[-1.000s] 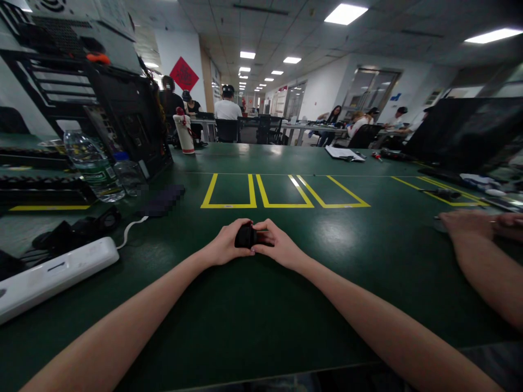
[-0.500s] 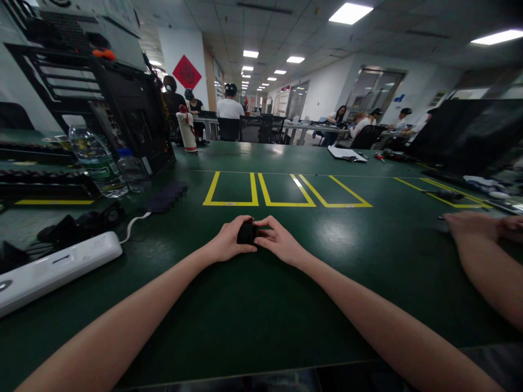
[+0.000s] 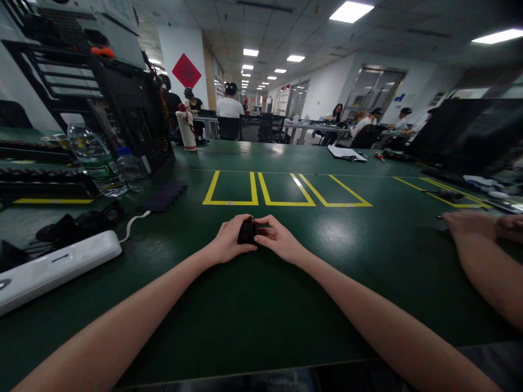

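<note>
A small black box-like object [image 3: 246,233] is held between my two hands, low over the green table [image 3: 245,305]. My left hand [image 3: 229,239] closes round its left side, thumb at the bottom and fingers over the top. From the right, my right hand [image 3: 278,239] grips its edge with thumb and fingertips. The fingers cover parts of the object, so its exact kind cannot be made out. Just beyond the hands lie yellow tape outlines [image 3: 286,204] on the tabletop.
At left are a white power strip [image 3: 61,267], a water bottle [image 3: 93,158] and a black computer chassis [image 3: 134,114]. Another person's hand [image 3: 469,224] works at the right edge. A clipboard with papers [image 3: 346,153] and a white cylinder [image 3: 187,129] stand farther back.
Almost nothing differs. My hands stay on the black object, which has perhaps turned very slightly between the fingers.
</note>
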A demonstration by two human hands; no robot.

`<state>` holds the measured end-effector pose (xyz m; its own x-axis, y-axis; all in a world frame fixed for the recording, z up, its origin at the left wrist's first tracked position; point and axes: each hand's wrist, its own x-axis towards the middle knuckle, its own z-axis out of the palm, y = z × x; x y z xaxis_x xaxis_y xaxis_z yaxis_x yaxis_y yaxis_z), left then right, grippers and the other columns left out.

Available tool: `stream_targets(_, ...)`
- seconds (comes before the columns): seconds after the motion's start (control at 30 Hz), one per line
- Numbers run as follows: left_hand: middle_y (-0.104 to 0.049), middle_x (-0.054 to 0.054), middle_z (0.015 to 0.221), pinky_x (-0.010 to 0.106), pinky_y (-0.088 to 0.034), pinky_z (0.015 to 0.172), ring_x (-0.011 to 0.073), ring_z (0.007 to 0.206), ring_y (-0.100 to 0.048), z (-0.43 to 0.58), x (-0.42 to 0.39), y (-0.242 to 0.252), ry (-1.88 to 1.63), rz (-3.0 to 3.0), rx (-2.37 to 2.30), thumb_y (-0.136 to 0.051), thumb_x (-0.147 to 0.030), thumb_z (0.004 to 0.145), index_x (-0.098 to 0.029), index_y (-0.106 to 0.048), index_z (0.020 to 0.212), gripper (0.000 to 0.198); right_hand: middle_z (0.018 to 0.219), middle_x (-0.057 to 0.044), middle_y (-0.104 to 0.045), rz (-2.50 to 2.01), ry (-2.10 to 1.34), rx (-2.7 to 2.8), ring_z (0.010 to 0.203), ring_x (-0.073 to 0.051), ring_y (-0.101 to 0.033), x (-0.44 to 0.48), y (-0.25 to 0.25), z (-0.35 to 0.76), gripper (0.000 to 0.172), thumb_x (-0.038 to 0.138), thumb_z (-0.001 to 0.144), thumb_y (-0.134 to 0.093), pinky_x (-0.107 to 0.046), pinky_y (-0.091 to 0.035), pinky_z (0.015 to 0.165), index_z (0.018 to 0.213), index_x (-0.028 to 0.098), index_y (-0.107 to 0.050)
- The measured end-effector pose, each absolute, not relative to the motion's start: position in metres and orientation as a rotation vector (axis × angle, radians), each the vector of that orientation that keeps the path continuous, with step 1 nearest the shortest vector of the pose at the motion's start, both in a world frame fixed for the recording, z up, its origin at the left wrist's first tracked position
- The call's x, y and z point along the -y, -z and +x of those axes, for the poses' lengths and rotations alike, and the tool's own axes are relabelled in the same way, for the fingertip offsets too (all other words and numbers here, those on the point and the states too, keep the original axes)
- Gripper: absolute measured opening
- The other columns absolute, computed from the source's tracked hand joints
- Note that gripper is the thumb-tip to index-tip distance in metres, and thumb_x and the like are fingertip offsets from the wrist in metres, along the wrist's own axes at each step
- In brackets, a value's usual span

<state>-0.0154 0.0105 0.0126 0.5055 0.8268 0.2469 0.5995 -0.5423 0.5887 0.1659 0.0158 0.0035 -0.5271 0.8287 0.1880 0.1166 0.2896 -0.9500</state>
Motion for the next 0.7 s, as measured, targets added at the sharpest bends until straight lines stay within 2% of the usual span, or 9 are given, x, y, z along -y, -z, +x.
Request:
stream_targets(0.13, -0.041, 0.009, 0.120, 0.044, -0.029, 0.092, 0.0265, 0.110, -0.040, -0.0147, -0.0145, -0.0072, -0.731, 2.310, -1.191, -0.060, -0.035, 0.068, -0.021, -0.028, 0.120, 0.062, 0.105, -0.002, -0.046, -0.806, -1.259, 1.872, 0.102, -0.016, -0.050, -0.0139, -0.0015, 0.1660, 0.032, 0.017, 0.070, -0.057, -0.037, -0.043, 0.088, 0.097, 0.022, -0.041)
stream_targets(0.3, -0.042, 0.009, 0.119, 0.044, -0.029, 0.093, 0.0267, 0.110, -0.040, -0.0153, -0.0160, -0.0059, -0.712, 2.285, -1.189, -0.060, -0.037, 0.068, -0.021, -0.029, 0.119, 0.062, 0.101, -0.002, -0.048, -0.874, -1.164, 1.892, 0.101, -0.016, -0.050, -0.0140, -0.0010, 0.1647, 0.021, 0.021, 0.075, -0.051, -0.038, -0.044, 0.086, 0.094, 0.021, -0.043)
stream_targets(0.5, -0.044, 0.008, 0.116, 0.044, -0.030, 0.092, 0.0266, 0.108, -0.042, -0.0151, -0.0160, -0.0074, -0.719, 2.256, -1.190, -0.059, -0.037, 0.069, -0.021, -0.029, 0.120, 0.062, 0.115, -0.004, -0.042, -0.919, -1.067, 1.996, 0.111, -0.018, -0.043, -0.0111, -0.0036, 0.1640, 0.037, 0.018, 0.076, -0.048, -0.041, -0.039, 0.092, 0.111, 0.024, -0.038)
stream_targets(0.7, -0.045, 0.008, 0.115, 0.044, -0.031, 0.091, 0.0263, 0.106, -0.044, -0.0155, -0.0157, -0.0104, -0.686, 2.216, -1.180, -0.059, -0.035, 0.069, -0.021, -0.029, 0.119, 0.060, 0.112, -0.005, -0.043, -0.921, -0.953, 2.039, 0.110, -0.018, -0.044, -0.0090, -0.0034, 0.1630, 0.033, 0.015, 0.075, -0.050, -0.042, -0.039, 0.092, 0.106, 0.022, -0.039)
